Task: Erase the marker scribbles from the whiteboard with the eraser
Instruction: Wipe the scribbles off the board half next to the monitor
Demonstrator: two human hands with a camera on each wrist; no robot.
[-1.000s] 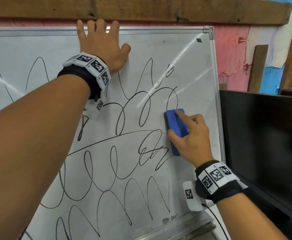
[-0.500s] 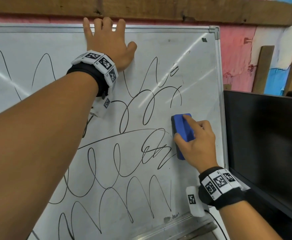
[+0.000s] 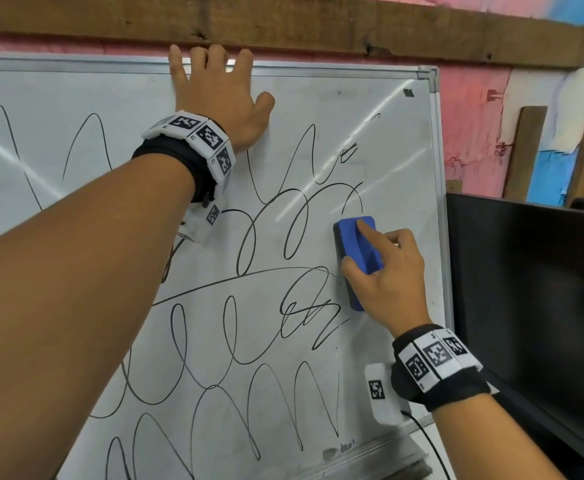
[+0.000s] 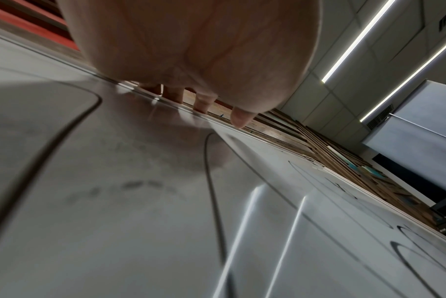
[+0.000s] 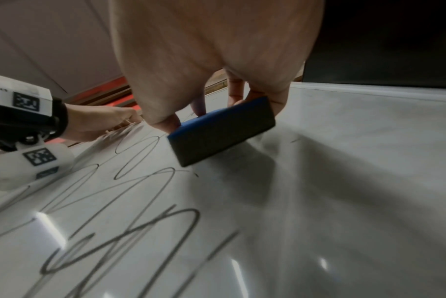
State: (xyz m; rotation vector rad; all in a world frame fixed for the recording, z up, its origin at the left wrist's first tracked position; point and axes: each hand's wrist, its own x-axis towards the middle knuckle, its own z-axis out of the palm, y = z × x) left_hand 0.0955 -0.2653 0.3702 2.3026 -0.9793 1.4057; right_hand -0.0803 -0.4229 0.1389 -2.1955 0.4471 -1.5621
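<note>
Left of the eraser (image 3: 357, 258), scribbles (image 3: 235, 327) remain.
Right hand (image 3: 385, 282) grips the upright eraser; left hand (image 3: 219, 95) lies flat, holding nothing, on the whiteboard (image 3: 397, 140).

The whiteboard (image 3: 370, 109) stands upright, a glossy white panel in a thin metal frame, ceiling lights glinting across it in bright streaks. Black marker scribbles (image 3: 235, 341) run all over it: tall loops along the bottom, a long curved line through the middle, a tangled knot just left of the eraser (image 3: 356, 258). That eraser is a blue block with a dark felt face, standing on end near the board's right edge, felt side toward the board. The strip of board to its right, up to the frame, shows almost no ink, only faint grey smudging.
</note>
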